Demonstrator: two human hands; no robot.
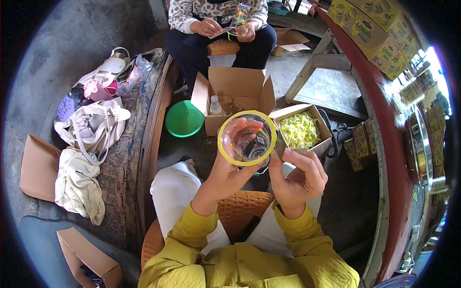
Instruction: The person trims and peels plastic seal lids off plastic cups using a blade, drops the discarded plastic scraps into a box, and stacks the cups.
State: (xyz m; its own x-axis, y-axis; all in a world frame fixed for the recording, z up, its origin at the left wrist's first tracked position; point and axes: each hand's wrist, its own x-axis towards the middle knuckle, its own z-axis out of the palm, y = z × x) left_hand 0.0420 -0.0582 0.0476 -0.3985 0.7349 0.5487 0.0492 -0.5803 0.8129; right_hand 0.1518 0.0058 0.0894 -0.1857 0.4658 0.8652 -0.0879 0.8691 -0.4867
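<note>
My left hand (pixel 229 174) is wrapped around a clear plastic jar (pixel 258 145) with a yellow band round its rim. The jar's open mouth faces up at me, and some of my fingers show through its wall. Close to the right side of the rim, my right hand (pixel 301 178) has its fingers bent and closed in a pinch. A thin dark piece (pixel 280 145) shows at these fingertips, against the jar's edge; its kind is unclear. Below the jar, part of what lies behind my hands is hidden.
Ahead stands an open cardboard box (pixel 237 96) with a clear container (pixel 215 104) inside. Left of it is a green basin (pixel 184 118); right, a box of yellow-green wrappers (pixel 301 129). A person (pixel 218 24) sits opposite, handling a small packet. Bags (pixel 98 120) lie on the left bench.
</note>
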